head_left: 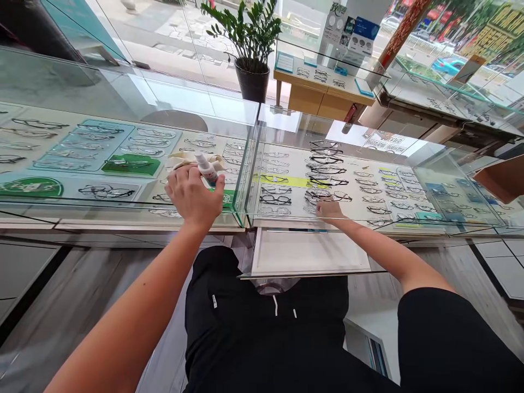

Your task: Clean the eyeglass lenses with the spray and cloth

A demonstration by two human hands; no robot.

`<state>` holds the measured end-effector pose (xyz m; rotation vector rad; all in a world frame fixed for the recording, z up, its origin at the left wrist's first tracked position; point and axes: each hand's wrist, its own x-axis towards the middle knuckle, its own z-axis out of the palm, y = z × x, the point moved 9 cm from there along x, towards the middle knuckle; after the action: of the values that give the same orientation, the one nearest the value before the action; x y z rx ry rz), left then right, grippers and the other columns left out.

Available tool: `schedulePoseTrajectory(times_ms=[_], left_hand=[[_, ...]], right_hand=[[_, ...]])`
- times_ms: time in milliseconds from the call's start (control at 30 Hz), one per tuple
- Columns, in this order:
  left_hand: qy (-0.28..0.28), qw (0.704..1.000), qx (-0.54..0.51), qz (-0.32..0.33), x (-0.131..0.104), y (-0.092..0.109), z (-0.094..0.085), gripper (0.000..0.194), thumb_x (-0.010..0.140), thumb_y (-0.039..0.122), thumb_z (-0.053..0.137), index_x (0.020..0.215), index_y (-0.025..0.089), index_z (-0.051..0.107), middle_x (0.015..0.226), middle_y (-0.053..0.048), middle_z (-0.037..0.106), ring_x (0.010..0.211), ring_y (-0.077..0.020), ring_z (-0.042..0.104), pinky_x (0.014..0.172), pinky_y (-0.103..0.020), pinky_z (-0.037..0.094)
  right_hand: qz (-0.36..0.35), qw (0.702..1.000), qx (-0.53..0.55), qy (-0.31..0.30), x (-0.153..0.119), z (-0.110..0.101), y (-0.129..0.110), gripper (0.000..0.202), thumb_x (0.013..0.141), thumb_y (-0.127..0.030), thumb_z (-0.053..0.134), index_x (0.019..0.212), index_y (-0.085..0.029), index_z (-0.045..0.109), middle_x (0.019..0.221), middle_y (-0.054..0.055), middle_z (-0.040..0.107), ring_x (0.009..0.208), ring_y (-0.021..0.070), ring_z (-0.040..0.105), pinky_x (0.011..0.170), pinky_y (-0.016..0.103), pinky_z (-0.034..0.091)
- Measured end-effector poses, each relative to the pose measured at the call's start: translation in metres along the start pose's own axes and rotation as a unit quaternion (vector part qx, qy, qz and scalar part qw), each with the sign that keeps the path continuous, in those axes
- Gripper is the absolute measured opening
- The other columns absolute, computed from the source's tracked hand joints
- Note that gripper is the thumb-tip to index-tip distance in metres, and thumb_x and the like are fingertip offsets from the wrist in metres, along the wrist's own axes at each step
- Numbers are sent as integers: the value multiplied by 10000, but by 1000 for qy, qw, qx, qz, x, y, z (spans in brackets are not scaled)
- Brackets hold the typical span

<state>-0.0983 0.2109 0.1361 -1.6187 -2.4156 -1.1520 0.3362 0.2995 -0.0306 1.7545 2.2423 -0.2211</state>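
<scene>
Above the glass top of the left showcase, my left hand (194, 194) is closed around a small white spray bottle (207, 170), which leans between thumb and fingers. A beige cloth (183, 159) shows beyond the fingers; whether the hand grips it too I cannot tell. My right hand (331, 209) reaches into the right showcase, its fingers closed at a pair of eyeglasses (343, 196) near the front of a column. Part of that frame is hidden by the hand. Behind it lie several dark-rimmed eyeglasses (326, 169) in a row.
A white drawer (309, 251) stands pulled out below the right showcase, close to my body. Upright glass panes (245, 174) divide the two showcases. Beyond stand a potted plant (252, 76) and a wooden display table (303, 93).
</scene>
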Motion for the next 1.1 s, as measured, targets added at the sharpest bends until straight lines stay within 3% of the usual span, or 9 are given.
schedulePoseTrajectory(times_ms=[100,300,433,600,800,967,1100], left_hand=[[12,1000,18,8,0,0,0,447,983,557,596,1220,180,635,1496,-212,591,1476,-455,425,1230,-667,319],[25,998,50,21,0,0,-1,434,993,540,603,1170,144,622,1458,-211,627,1420,-427,477,1186,-611,361],[25,999,37,23,-1,1,-3,458,1003,546,588,1200,134,625,1462,-224,618,1428,-434,471,1204,-611,342],[21,999,22,15,-2,-1,-1,470,994,552,576,1244,157,631,1476,-226,604,1464,-453,450,1233,-625,320],[14,1000,13,12,-2,-2,0,505,982,565,580,1291,169,633,1494,-234,589,1477,-465,440,1250,-634,307],[23,999,31,22,-2,-1,-2,491,986,571,584,1234,154,649,1458,-224,622,1441,-447,477,1215,-610,352],[23,999,29,20,-2,-1,-2,490,984,568,584,1242,157,651,1464,-231,617,1454,-448,463,1222,-615,340]], right_hand=[[6,1000,3,1,1,-2,-2,278,939,-264,626,1127,-184,814,1488,170,688,1331,332,606,921,373,463],[6,1000,13,-10,-3,-12,-11,215,934,-238,635,1056,-146,785,1350,183,719,1335,311,557,945,344,432],[-3,999,26,-28,-14,-18,-15,200,930,-277,655,999,-127,768,1268,183,724,1236,301,578,968,355,410],[-43,995,50,-70,-47,-30,-30,168,892,-340,687,926,-190,756,1233,124,725,1205,299,581,1007,362,408],[-105,977,115,-149,-97,-52,-67,151,865,-390,706,899,-245,735,1080,61,744,954,239,667,731,290,468],[-196,950,167,-175,-133,-76,-108,84,827,-274,719,766,-236,673,1109,45,747,1170,257,646,871,292,494],[-241,921,237,-195,-165,-117,-134,91,816,-243,717,758,-234,648,1108,60,704,1158,272,616,893,346,496]])
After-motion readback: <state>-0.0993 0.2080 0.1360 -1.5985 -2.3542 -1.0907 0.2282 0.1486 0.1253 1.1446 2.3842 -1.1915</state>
